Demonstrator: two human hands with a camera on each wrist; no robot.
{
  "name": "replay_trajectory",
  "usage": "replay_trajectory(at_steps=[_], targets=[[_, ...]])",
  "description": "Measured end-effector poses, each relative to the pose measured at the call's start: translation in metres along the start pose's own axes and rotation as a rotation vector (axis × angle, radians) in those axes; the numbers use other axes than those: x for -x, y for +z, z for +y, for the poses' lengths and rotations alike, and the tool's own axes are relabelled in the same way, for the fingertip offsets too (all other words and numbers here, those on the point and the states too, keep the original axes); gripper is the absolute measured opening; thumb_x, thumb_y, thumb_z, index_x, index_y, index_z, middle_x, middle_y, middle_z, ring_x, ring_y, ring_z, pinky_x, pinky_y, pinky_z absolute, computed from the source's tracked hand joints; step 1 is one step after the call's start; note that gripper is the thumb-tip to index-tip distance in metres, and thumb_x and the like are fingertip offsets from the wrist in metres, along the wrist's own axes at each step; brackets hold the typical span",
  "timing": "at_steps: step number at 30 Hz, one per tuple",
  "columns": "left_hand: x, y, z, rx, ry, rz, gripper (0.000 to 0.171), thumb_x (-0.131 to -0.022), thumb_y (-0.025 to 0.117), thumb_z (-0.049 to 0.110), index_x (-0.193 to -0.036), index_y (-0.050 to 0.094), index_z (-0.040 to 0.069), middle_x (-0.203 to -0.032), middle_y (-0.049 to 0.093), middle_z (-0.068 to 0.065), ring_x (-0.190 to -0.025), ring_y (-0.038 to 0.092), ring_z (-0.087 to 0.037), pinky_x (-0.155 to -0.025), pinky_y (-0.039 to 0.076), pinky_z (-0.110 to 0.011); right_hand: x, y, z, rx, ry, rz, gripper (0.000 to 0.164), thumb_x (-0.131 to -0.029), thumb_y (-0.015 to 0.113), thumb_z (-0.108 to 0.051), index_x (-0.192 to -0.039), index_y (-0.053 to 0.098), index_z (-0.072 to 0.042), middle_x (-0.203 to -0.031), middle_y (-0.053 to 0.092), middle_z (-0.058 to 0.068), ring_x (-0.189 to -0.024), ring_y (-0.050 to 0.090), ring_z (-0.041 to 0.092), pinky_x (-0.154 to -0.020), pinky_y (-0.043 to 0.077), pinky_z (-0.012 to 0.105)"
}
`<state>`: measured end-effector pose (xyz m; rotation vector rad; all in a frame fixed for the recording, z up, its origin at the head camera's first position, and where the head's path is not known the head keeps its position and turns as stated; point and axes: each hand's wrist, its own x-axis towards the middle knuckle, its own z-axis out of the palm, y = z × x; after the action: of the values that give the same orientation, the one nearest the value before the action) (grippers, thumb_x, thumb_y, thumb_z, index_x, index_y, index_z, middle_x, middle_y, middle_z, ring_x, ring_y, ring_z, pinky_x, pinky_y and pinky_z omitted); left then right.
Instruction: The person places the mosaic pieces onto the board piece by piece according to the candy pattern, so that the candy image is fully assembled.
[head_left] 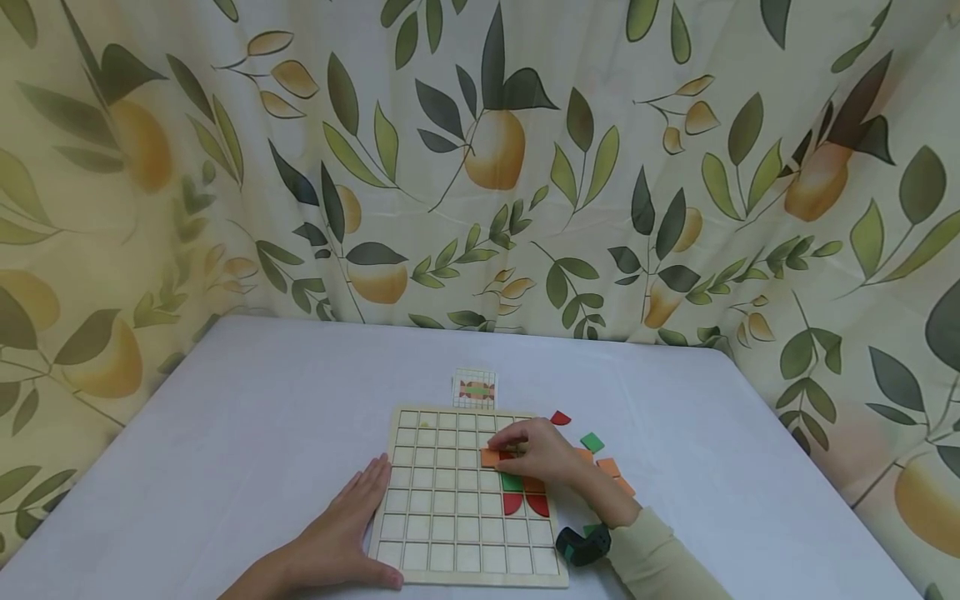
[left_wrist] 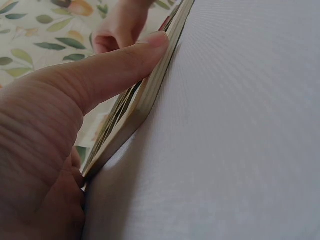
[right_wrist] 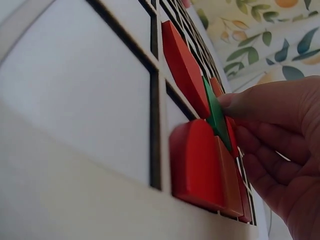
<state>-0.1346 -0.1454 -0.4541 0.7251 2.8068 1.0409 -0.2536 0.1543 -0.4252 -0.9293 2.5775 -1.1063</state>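
Note:
A wooden grid board (head_left: 442, 577) lies on the table. My left hand (head_left: 341, 525) rests at its near left corner, fingers stretched along the left side. In the left wrist view the thumb (left_wrist: 135, 57) lies straight across the board's edge (left_wrist: 132, 117). Over the right part of the grid, my right hand (head_left: 543, 454) pinches an orange square tile (head_left: 489, 458) between thumb and fingers. Just nearer in the grid sit a green tile (head_left: 512, 482), an orange tile (head_left: 534, 485) and two rounded red pieces (head_left: 512, 504). The right palm hides other pieces.
Behind the board lies a pattern card (head_left: 475, 390) with a red, orange and green figure. Loose pieces lie right of the board: a red piece (head_left: 560, 418), a green tile (head_left: 592, 442) and several orange tiles (head_left: 608, 467). A patterned curtain (head_left: 465, 250) hangs behind the table.

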Motion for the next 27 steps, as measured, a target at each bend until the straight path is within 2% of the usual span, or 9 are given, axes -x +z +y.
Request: replay_trajectory(at_steps=[8,16,20,27], targets=[[0.0,0.0,0.0,-0.01,0.001,0.003,0.131,-0.057,0.07,0.07,-0.143,0.011,-0.008,-0.15,0.008,-0.021,-0.137,0.007,-0.03,-0.102,-0.012,-0.01,-0.004,-0.002,-0.007,-0.018,0.008,-0.038,0.023,-0.077,0.075,-0.01,-0.099,0.071,-0.007,-0.096,0.067,-0.002,-0.086,0.06,0.013,-0.077,0.052,0.026],[0.0,-0.002,0.001,-0.009,-0.026,-0.01,0.132,-0.054,0.07,0.071,-0.145,0.01,-0.004,-0.151,0.006,-0.016,-0.138,0.005,-0.025,-0.102,-0.01,-0.01,-0.007,-0.003,-0.01,-0.04,0.045,-0.051,0.023,-0.076,0.076,-0.011,-0.098,0.071,-0.008,-0.095,0.067,-0.001,-0.086,0.058,0.015,-0.077,0.051,0.03],[0.0,-0.002,0.001,-0.011,-0.014,-0.007,0.131,-0.055,0.07,0.071,-0.144,0.011,-0.006,-0.151,0.007,-0.018,-0.138,0.006,-0.027,-0.102,-0.011,-0.01,-0.007,-0.003,-0.01,-0.047,0.045,-0.053,0.024,-0.075,0.076,-0.01,-0.098,0.071,-0.006,-0.095,0.067,0.001,-0.087,0.058,0.018,-0.078,0.051,0.034],[0.0,-0.002,0.0,-0.009,0.007,-0.003,0.129,-0.058,0.069,0.07,-0.143,0.012,-0.008,-0.15,0.009,-0.02,-0.137,0.008,-0.031,-0.102,-0.012,-0.01,-0.004,-0.004,-0.009,-0.06,0.064,-0.036,0.027,-0.075,0.077,-0.015,-0.1,0.071,-0.007,-0.096,0.067,0.0,-0.088,0.059,0.016,-0.08,0.051,0.034]])
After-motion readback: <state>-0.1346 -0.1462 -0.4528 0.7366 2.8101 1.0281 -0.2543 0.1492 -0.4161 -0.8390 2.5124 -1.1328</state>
